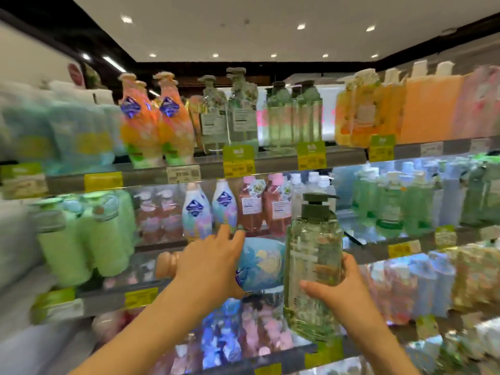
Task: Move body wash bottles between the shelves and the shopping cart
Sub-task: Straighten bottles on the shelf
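- The left hand (pixel 211 255) gripped a blue floral bottle (pixel 261 263), held sideways with its peach cap (pixel 166 265) pointing left, in front of the middle shelf (pixel 162 246) edge.
- The right hand (pixel 342 289) was curled around the lower part of a clear green pump bottle (pixel 313 266), held upright just right of the blue one.
- Blurred bottles filled the shelves behind.

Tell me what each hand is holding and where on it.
Right hand holds the upright clear green pump bottle around its lower body. Left hand holds a blue patterned bottle lying sideways, its grip around the middle.
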The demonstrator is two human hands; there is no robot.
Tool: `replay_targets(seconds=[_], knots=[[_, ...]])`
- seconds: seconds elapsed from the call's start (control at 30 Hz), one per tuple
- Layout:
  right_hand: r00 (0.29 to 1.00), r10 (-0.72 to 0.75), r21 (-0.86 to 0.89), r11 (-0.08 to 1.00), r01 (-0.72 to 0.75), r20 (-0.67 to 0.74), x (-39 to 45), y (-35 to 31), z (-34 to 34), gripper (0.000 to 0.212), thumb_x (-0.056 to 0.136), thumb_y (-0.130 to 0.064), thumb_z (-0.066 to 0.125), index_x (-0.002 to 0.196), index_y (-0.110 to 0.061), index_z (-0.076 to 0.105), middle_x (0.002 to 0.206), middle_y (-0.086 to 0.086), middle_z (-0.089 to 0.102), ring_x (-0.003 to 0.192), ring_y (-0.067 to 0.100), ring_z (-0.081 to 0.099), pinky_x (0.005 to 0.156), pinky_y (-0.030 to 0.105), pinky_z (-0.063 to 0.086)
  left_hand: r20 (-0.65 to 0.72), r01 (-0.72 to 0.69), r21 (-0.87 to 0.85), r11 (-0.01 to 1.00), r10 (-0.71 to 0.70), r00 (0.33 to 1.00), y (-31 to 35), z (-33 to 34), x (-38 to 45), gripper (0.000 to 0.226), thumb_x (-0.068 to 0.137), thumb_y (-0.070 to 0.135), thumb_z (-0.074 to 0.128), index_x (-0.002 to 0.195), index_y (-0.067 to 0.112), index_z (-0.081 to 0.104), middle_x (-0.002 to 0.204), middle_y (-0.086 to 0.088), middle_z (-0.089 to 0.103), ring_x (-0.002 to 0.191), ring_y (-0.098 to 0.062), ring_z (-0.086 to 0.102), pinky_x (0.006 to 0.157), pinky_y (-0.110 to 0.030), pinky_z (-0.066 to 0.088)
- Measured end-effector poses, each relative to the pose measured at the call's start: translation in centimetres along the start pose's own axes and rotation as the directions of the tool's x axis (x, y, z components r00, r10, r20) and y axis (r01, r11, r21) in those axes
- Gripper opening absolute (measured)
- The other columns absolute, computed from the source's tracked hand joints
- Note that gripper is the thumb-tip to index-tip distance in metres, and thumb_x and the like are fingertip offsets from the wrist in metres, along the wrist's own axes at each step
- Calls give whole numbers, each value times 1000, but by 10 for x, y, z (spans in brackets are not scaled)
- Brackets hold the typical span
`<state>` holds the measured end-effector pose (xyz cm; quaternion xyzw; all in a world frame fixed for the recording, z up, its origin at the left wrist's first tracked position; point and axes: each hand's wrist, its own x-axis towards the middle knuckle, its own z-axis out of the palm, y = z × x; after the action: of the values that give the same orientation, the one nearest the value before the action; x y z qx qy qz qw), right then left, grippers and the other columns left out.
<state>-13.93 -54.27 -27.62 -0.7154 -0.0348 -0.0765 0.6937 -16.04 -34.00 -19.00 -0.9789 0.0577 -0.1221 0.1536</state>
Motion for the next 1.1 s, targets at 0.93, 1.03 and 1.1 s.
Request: replay_targets(seconds=[0.93, 1.03, 1.1], knots=[[987, -47, 19, 999, 45, 155, 73, 30, 59, 71, 75, -13, 77, 129, -22, 32, 117, 2, 55, 93, 17, 59, 71, 32, 47, 15, 276, 161, 948, -282, 959, -76, 44, 32, 81, 69, 58, 71, 129, 20, 31, 118, 1, 45, 98, -22, 59, 53, -30, 31], [990, -26, 9, 1000, 25, 138, 75, 50, 59, 79, 73, -13, 78, 133, -20, 29, 121, 4, 53, 100, 21, 59, 76, 33, 49, 58, 213, 166, 963, -225, 973, -67, 61, 31, 80, 67, 60, 71, 127, 23, 33, 117, 2, 45, 97, -21, 59, 48, -28, 27], [991, 10, -22, 1000, -7, 132, 72, 67, 61, 80, 70, -16, 80, 131, -22, 29, 123, 5, 52, 105, 24, 57, 83, 40, 50, 101, 167, 149, 975, -183, 978, -58, 79, 31, 82, 66, 59, 73, 128, 23, 32, 119, 2, 45, 100, -22, 60, 53, -30, 31]])
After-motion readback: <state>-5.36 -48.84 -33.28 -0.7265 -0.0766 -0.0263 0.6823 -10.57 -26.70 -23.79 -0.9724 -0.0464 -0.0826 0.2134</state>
